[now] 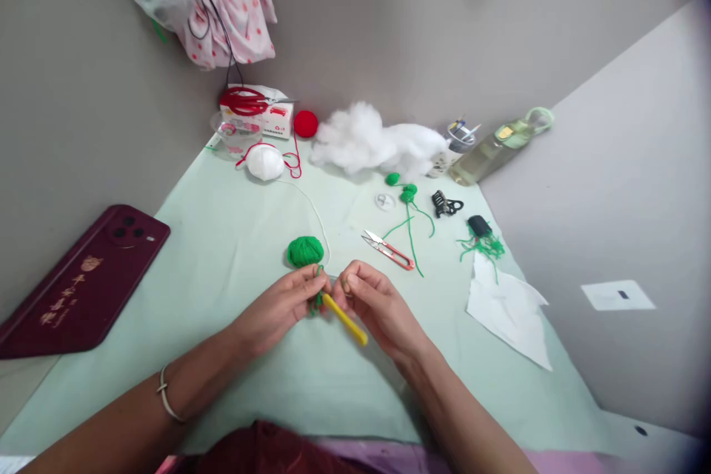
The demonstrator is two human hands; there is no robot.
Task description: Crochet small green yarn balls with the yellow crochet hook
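My left hand (295, 298) pinches a small green crochet piece (317, 304) between thumb and fingers. From beside it a crochet hook with a yellow handle (347, 321) slants down to the right; its tip is hidden at the fingers. My right hand (373, 299) is closed in a pinch close to the left one, above the handle, and what it pinches is too small to make out. Just beyond my left fingers lies a ball of green yarn (305, 252). Orange-handled thread snips (389, 250) rest on the table past my right hand.
White stuffing (372, 144) lies along the back wall, near a white yarn ball (265, 162), a red yarn ball (306, 124) and red scissors (244, 101). At right are a bottle (494, 152), a black hair clip (445, 204) and paper (508, 311). A maroon phone-shaped case (83, 281) sits left.
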